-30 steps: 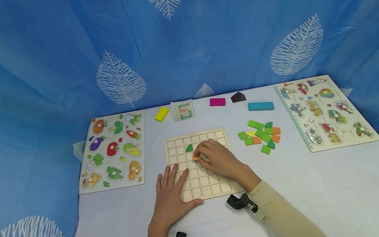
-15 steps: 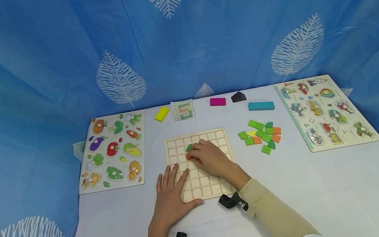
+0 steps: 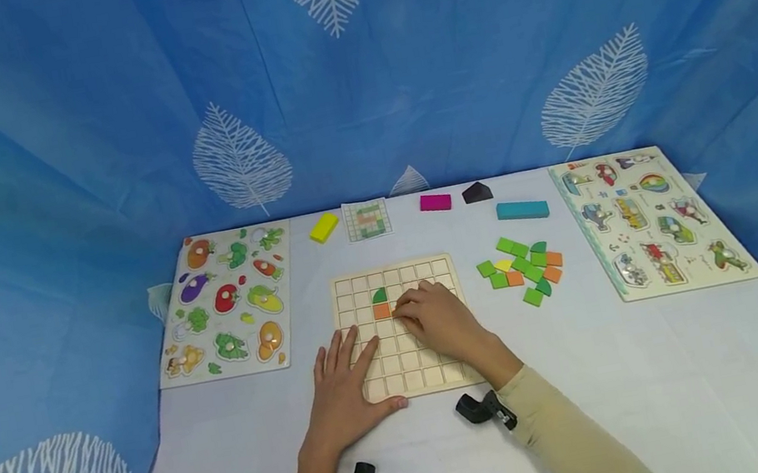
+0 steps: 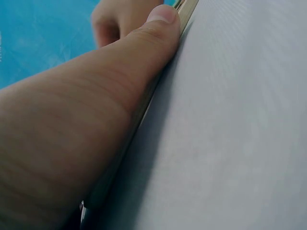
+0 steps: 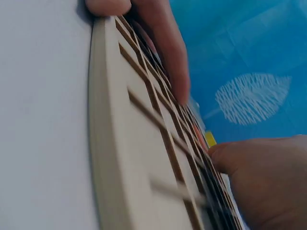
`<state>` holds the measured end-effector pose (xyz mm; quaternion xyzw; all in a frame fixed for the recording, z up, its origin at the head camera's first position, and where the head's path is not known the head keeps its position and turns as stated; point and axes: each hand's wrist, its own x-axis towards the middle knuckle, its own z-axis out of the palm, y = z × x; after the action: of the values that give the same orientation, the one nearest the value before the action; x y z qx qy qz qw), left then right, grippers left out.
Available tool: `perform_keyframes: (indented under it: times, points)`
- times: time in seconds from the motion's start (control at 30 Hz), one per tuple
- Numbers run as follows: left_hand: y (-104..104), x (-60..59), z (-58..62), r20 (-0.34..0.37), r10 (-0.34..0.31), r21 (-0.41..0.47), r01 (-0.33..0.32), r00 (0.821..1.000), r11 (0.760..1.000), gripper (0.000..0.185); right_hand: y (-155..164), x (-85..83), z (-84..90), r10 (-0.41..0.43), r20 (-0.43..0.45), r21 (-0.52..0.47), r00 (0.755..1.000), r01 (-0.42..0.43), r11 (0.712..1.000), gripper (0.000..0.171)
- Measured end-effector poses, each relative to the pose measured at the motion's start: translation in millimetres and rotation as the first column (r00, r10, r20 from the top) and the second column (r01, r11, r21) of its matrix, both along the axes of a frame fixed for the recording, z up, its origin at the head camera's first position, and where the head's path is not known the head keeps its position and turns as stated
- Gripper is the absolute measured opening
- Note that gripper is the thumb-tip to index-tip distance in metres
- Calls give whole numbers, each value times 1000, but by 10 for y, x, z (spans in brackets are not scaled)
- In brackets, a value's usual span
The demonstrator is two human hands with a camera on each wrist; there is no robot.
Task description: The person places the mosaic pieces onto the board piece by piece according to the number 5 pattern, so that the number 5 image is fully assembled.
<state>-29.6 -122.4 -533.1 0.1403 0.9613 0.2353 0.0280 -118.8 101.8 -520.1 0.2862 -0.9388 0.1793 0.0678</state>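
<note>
The wooden grid board (image 3: 419,360) lies flat on the white table. A dark green quarter-circle tile (image 3: 378,296) and an orange square tile (image 3: 381,311) sit in neighbouring cells of one column. My left hand (image 3: 340,395) rests with spread fingers on the board's left part, its thumb (image 4: 156,28) along the front edge. My right hand (image 3: 437,322) is over the board, thumb and fingertips drawn together just right of the orange tile. I cannot tell whether a small piece is between those fingertips. In the right wrist view the fingertips (image 5: 218,155) are close over the grid.
Right of the board lies a pile of green, orange and yellow tiles (image 3: 525,266). A pattern card (image 3: 367,220), yellow block (image 3: 324,227), magenta block (image 3: 435,202), black block (image 3: 476,192) and teal block (image 3: 522,209) line the back. Picture puzzles flank them: vegetables (image 3: 222,298), vehicles (image 3: 651,222).
The right hand carried the orange square tile left, set it below the green quarter-circle, and drew back right. The left hand has stayed in place.
</note>
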Motion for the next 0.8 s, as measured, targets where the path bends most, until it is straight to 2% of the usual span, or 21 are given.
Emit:
perform_keyframes:
  times: [0.1,0.17,0.3,0.4,0.53,0.8]
  points:
    - [16,8,-1,0,-3,-1,3,1000,1000,104,319,36,-50,-68,-41,-63,997,65,996,15]
    - [18,7,-2,3,-2,-2,2,1000,1000,105,580,66,-76,-142,-62,-112,988,134,985,16]
    - [14,7,1,-22,-1,0,1,1000,1000,104,1072,150,-132,-329,-68,-176,942,313,933,19]
    - [13,9,-4,-30,-5,2,5,1000,1000,103,1329,226,-172,-425,-58,-164,903,412,896,23]
    - [1,4,-12,-2,-3,2,3,1000,1000,104,1452,291,-183,-456,-48,-129,888,448,885,21]
    - [2,8,3,-2,0,6,0,1000,1000,105,1434,337,-135,-424,-10,-111,905,421,900,11]
